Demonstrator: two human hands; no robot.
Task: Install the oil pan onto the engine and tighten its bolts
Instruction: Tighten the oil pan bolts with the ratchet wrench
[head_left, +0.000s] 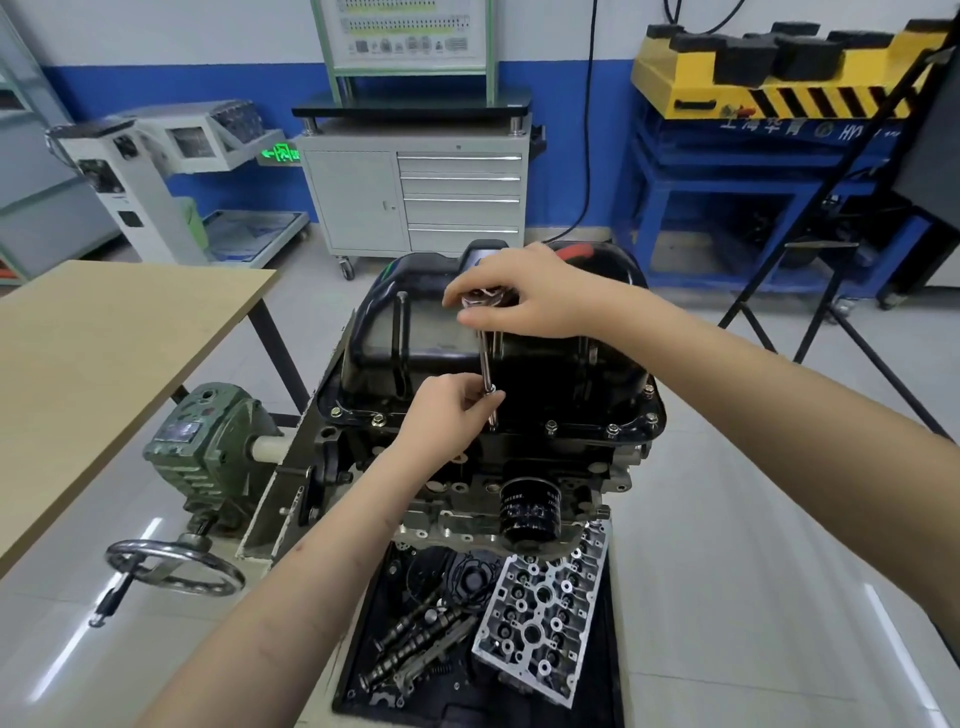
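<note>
Right now the black oil pan sits on the upturned engine, bolts dotted along its near flange. Both hands grasp a ratchet extension: the right hand pinches its top, the left hand grips its lower shaft, seemingly over a flange bolt. Below, a cylinder head lies in a tray.

The left hand hides the wrench shaft's lower end and the bolt beneath; the right hand covers its head. The counter runs off at 9 o'clock.
</note>
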